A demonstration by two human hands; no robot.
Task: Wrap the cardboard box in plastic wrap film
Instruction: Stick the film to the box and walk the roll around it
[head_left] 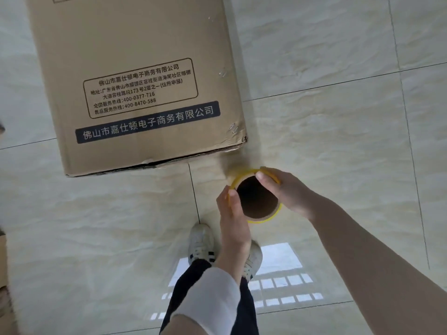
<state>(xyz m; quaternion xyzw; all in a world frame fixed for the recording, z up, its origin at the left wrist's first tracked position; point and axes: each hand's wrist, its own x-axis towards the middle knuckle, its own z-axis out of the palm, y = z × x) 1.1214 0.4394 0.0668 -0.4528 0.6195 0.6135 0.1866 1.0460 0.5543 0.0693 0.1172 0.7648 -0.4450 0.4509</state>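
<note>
My left hand (232,209) grips the near-left side of the roll of film (266,217), thumb laid over its top rim, the other fingers hidden behind it. My right hand (287,192) grips the far-right side of the roll, thumb hooked over the rim at the hollow core. My left forearm reaches up to the roll from directly below, its white sleeve (217,293) ending short of the wrist. My right forearm, bare, reaches the roll from the lower right.
</note>
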